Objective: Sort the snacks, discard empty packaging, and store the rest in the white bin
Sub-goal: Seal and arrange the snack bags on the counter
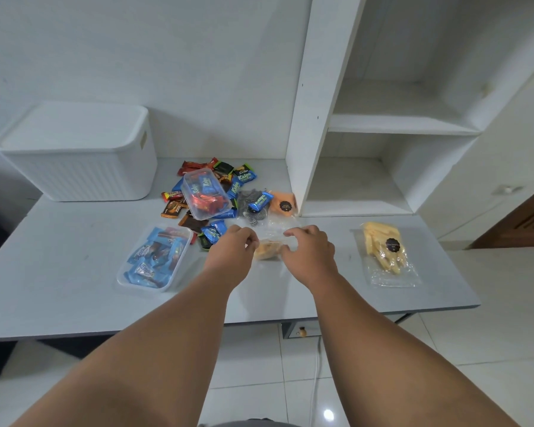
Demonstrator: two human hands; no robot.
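Both hands, left hand (233, 252) and right hand (310, 252), pinch a clear snack bag (270, 246) between them over the grey table (59, 272); white bin (77, 155) lidded, far left.

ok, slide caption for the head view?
Both hands grip a clear snack bag on the table; lidded white bin behind.

At far left the lidded white plastic bin (77, 155) has ribbed, matt walls. The pale grey bench (74, 291) looks smooth with a dull sheen. Two clear plastic tubs (154, 260) and crinkly glossy cellophane bags (387, 257) catch light; the floor tiles (490, 303) shine.
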